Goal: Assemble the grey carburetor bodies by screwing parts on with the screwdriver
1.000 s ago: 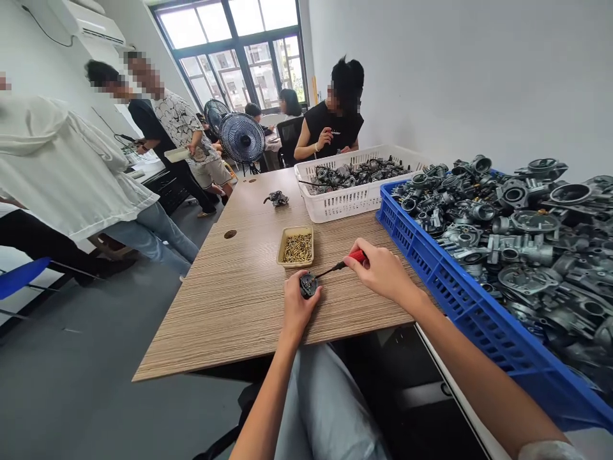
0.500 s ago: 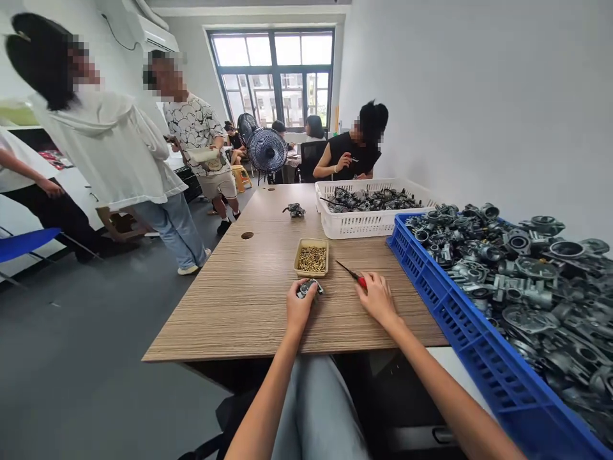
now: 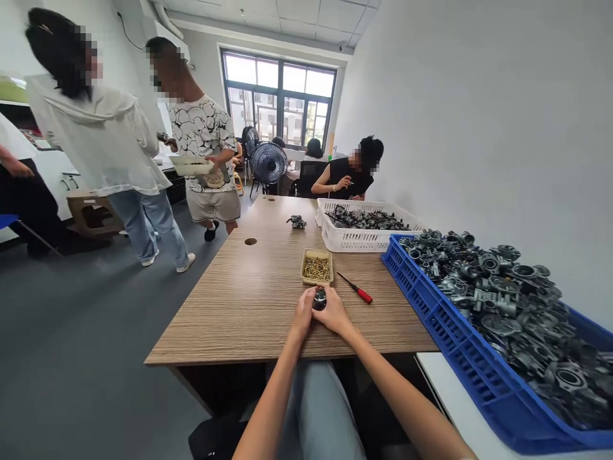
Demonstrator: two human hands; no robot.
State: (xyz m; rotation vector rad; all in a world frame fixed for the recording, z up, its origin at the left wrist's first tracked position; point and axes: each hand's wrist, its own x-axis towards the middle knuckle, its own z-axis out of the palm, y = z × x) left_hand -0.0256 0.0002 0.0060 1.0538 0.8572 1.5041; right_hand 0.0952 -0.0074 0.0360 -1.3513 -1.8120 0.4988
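Between my two hands, just above the near part of the wooden table, is a small dark metal carburetor. My left hand is closed around its left side, and my right hand grips its right side. The fingers cover much of the part. Right beyond my hands stands a small beige tray full of brass-coloured jets or screws. A screwdriver with a red handle lies on the table to the right, apart from my right hand, its thin dark shaft pointing away to the left.
A blue crate heaped with carburetors borders the table on the right. Behind it is a white basket of similar parts. One carburetor lies alone farther back. People stand left of the table; a person in black sits beyond it.
My right hand has let go of the screwdriver, which now lies on the table, and has joined my left hand on the carburetor. The camera view has tilted up slightly.
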